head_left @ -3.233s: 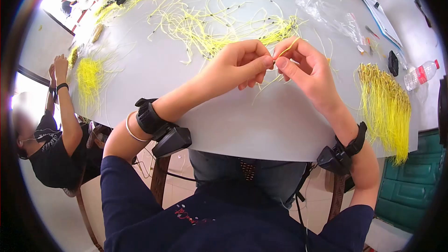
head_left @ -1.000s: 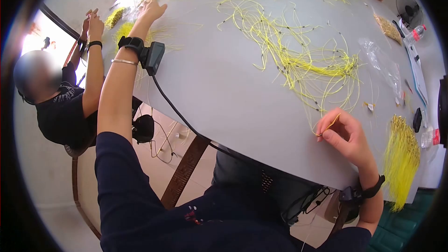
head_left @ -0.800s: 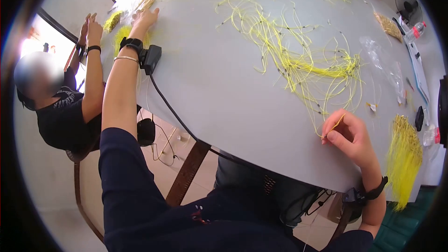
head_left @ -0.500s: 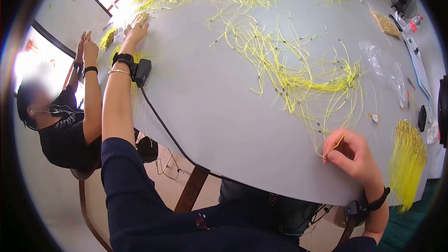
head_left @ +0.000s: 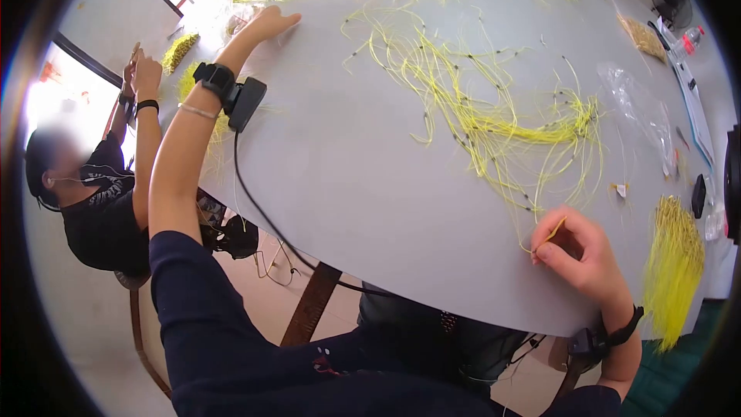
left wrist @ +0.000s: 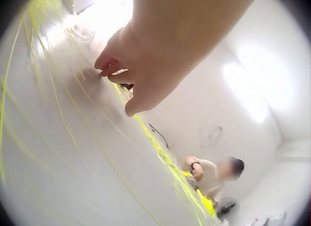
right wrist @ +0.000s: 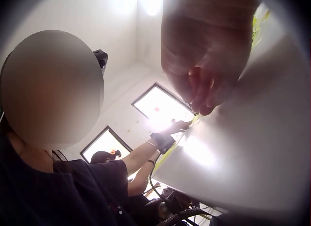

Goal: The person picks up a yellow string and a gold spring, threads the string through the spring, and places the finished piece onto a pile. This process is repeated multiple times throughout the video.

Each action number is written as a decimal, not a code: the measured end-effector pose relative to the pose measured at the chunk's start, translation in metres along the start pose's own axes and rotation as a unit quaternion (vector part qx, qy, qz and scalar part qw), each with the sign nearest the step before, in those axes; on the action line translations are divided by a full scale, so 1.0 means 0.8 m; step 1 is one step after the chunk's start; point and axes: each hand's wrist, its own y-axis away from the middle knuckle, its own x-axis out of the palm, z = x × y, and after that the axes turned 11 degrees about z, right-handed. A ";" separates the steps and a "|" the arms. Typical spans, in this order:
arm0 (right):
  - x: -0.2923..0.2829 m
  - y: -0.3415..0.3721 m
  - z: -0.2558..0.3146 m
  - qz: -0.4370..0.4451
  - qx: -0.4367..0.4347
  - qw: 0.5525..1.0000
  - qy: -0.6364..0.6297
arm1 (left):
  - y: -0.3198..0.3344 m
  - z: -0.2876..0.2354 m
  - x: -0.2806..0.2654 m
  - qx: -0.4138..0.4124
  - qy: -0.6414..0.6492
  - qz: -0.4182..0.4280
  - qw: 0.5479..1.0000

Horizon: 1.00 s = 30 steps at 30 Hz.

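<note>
My left hand (head_left: 268, 25) is stretched out to the far left of the grey table, its thumb pointing right and its fingertips hidden in the head view. In the left wrist view this hand (left wrist: 143, 75) hovers over the tabletop, thumb apart from the loosely bent fingers, with nothing seen between them. Near the front edge my right hand (head_left: 584, 262) pinches a thin yellow cord (head_left: 557, 228) between thumb and fingers. A tangle of yellow cords (head_left: 525, 135) with small dark beads lies just beyond it. Yellow strands (left wrist: 80, 109) lie under the left hand.
A sheaf of yellow cords with golden tops (head_left: 673, 278) lies at the right edge. Behind it are a black case (head_left: 698, 195), a clear plastic bag (head_left: 637, 108) and a bottle (head_left: 687, 42). Another person's hands (head_left: 145, 73) are at the left, near a golden-green bundle (head_left: 180, 52).
My left hand left the other hand and reached far left; in the last half second it lifted and shifted slightly right. My right hand moved right and still pinches the cord.
</note>
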 end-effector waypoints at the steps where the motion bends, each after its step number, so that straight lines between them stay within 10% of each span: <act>1: -0.001 0.000 0.000 -0.002 0.004 1.000 0.000 | 0.018 -0.023 -0.004 0.002 0.002 0.003 1.000; 4: -0.001 0.000 -0.001 0.006 0.001 1.000 0.023 | 0.064 -0.058 -0.014 0.087 0.101 0.007 0.991; 6: -0.001 0.001 -0.002 0.013 -0.011 0.999 0.046 | 0.068 -0.040 -0.013 -0.070 -0.004 -0.181 0.981; 9: -0.001 0.002 -0.001 0.018 -0.009 0.998 0.060 | 0.043 0.033 -0.009 -0.159 -0.002 -0.130 0.979; 11: -0.001 0.002 -0.004 0.016 -0.025 0.997 0.069 | 0.010 0.097 0.007 -0.071 0.028 -0.049 0.996; 15: 0.000 0.003 -0.007 0.018 -0.060 0.995 0.079 | 0.024 0.075 0.002 -0.037 0.016 -0.070 0.997; 20: 0.000 0.005 -0.007 0.028 -0.068 0.993 0.091 | 0.052 -0.011 -0.001 0.192 0.110 -0.156 0.963; 26: 0.000 0.008 -0.008 0.034 -0.075 0.991 0.104 | 0.131 -0.109 -0.019 0.178 0.373 -0.162 0.896; 30: 0.001 0.009 -0.006 0.039 -0.084 0.988 0.122 | 0.159 -0.116 -0.027 0.216 0.212 -0.333 0.893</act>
